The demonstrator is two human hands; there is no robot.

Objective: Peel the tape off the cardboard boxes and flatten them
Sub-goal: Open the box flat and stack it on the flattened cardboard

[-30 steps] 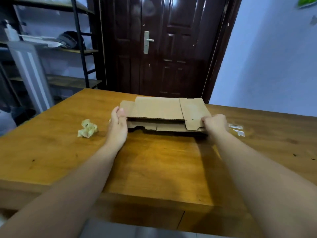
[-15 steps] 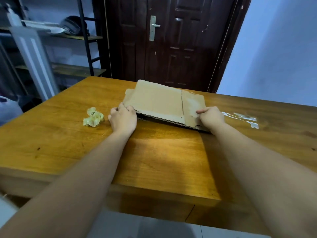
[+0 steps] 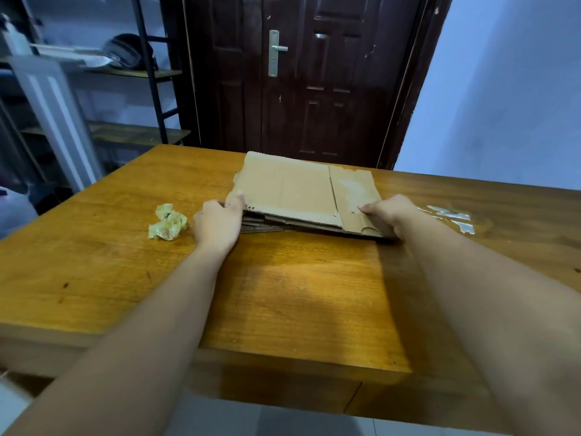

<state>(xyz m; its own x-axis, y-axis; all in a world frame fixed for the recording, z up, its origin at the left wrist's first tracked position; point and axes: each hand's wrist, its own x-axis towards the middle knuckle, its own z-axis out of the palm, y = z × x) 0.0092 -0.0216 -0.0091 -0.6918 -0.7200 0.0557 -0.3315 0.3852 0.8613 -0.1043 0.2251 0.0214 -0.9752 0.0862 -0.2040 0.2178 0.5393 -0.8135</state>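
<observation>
A brown cardboard box [image 3: 292,191] lies folded nearly flat on the wooden table [image 3: 283,294], its layered edges facing me. My left hand [image 3: 218,225] grips its near left corner, thumb on top. My right hand [image 3: 390,215] holds the near right corner, thumb pressed on the top flap. A crumpled ball of peeled tape [image 3: 168,221] rests on the table left of my left hand.
Strips of clear tape [image 3: 452,215] stick to the table right of the box. A dark wooden door [image 3: 314,89] stands behind the table. A metal shelf rack [image 3: 151,73] with items is at the back left. The table's near edge is close to me.
The box stood partly open with a gap under its top panel. Both hands have pressed it down until it lies nearly flat. The camera has shifted slightly.
</observation>
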